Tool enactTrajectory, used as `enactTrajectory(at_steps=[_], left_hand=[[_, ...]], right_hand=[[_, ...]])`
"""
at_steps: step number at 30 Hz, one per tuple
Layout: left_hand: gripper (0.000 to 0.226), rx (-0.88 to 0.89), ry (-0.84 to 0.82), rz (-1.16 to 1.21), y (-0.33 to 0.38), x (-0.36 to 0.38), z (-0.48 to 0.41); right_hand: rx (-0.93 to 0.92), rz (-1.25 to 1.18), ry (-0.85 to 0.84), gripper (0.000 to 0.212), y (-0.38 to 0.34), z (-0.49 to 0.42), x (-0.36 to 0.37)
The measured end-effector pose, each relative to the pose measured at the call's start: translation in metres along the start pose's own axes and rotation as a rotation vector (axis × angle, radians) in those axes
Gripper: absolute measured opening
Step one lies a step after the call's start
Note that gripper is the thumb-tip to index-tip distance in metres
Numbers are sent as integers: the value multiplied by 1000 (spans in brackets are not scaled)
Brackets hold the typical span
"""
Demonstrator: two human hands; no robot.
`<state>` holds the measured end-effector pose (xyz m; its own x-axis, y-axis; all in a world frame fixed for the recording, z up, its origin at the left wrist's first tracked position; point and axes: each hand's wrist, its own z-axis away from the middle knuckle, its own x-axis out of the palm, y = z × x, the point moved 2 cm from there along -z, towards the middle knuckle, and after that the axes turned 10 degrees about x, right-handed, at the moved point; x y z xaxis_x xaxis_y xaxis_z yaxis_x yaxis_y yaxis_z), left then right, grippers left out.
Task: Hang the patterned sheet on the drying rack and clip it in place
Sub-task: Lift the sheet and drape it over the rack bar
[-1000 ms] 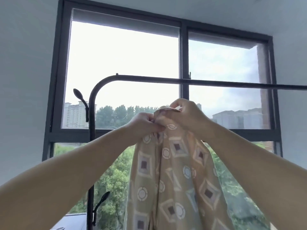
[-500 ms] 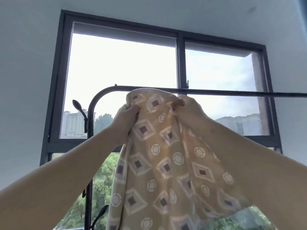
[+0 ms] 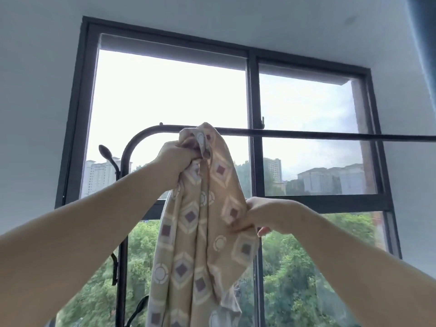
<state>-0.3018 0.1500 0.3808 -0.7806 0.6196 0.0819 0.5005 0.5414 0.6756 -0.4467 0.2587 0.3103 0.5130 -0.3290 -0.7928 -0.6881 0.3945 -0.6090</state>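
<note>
Behind everything, 1 dark-framed window [image 3: 252, 95] shows trees and tower blocks. 1 patterned sheet [image 3: 200, 232] hangs bunched before the drying rack [image 3: 306, 135], its top at the 1 bar. 2 raised hands hold it: left hand [image 3: 177, 159] fists the top, right hand [image 3: 264, 217] pinches its right edge lower down.

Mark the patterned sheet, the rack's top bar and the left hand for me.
patterned sheet [image 3: 188, 244]: head view, middle of the hanging cloth.
top bar [image 3: 306, 134]: head view, bare stretch right of the sheet.
left hand [image 3: 177, 156]: head view, back of the fist gripping the sheet's top.
</note>
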Motion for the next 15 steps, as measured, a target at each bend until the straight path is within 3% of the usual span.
enactTrajectory(at_steps=[1, 3, 5, 8, 9, 12, 15], left_hand=[[25, -4, 8, 15, 0, -2, -2], [20, -15, -2, -32, 1, -8, -3], [15, -57, -35, -91, 2, -12, 0], [8, -179, -201, -91, 4, 0, 16], [5, -200, -296, -103, 6, 7, 22], [44, -223, -553, -239, 5, 32, 38], [43, -225, -442, -295, -4, 39, 34]], right_hand=[[-8, -43, 5, 5, 3, 0, -1], [-26, -295, 93, 11, 4, 2, -14], [-44, -575, 320, 15, 4, 2, -38], [-212, -661, 578, 19, -20, 9, -61], [-261, -638, 603, 20, -30, 13, -61], [-352, -665, 622, 32, -52, 20, -57], [-391, -825, 557, 26, -53, 21, -52]])
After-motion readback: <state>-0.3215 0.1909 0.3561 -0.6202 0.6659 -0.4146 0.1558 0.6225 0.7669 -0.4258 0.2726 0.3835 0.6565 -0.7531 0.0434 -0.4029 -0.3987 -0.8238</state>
